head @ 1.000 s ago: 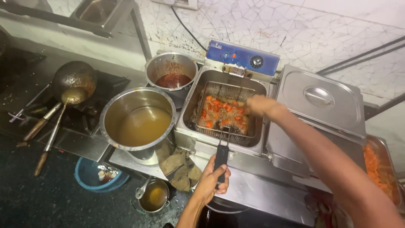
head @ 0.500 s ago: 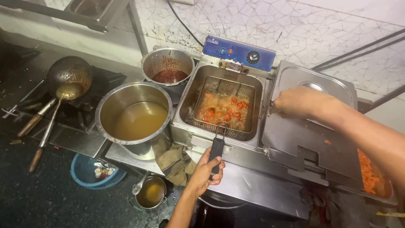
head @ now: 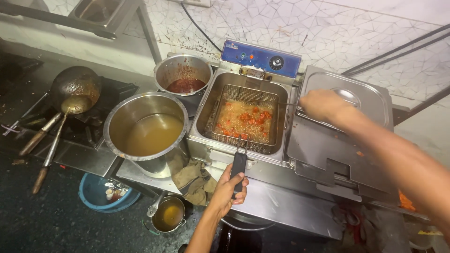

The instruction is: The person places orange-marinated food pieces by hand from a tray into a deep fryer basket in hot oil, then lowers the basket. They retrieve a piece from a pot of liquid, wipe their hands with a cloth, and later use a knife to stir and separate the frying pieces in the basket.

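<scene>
Change since a second ago: the right hand (head: 323, 104), earlier over the fryer basket (head: 244, 119) among the orange pieces, has drawn away to the right and now sits above the flat steel lid (head: 347, 100) of the neighbouring fryer well. The basket has gone from showing dry orange and red pieces to sitting low in bubbling oil, the pieces (head: 248, 119) half covered in foam. The frying appears to be under way, with the loading hand clear of the oil.

Left hand (head: 228, 189): reaches up from the lower edge, forearm angled up and right, grip wrapped round the black basket handle (head: 239, 165), thumb side up.

Right hand: arm stretched in from the right, wrist bent, knuckles towards the camera. Its grip looks loosely curled; whether it pinches the thin rod at the lid's edge cannot be told.

Surroundings:
- Fryer (head: 253, 89), steel, blue control panel at the back.
- Large pot (head: 146, 129) of amber liquid, left of the fryer.
- Smaller pot (head: 183, 75) of red sauce, behind it.
- Wok (head: 75, 86) with ladle, far left.
- Blue bowl (head: 108, 194) on the floor.
</scene>
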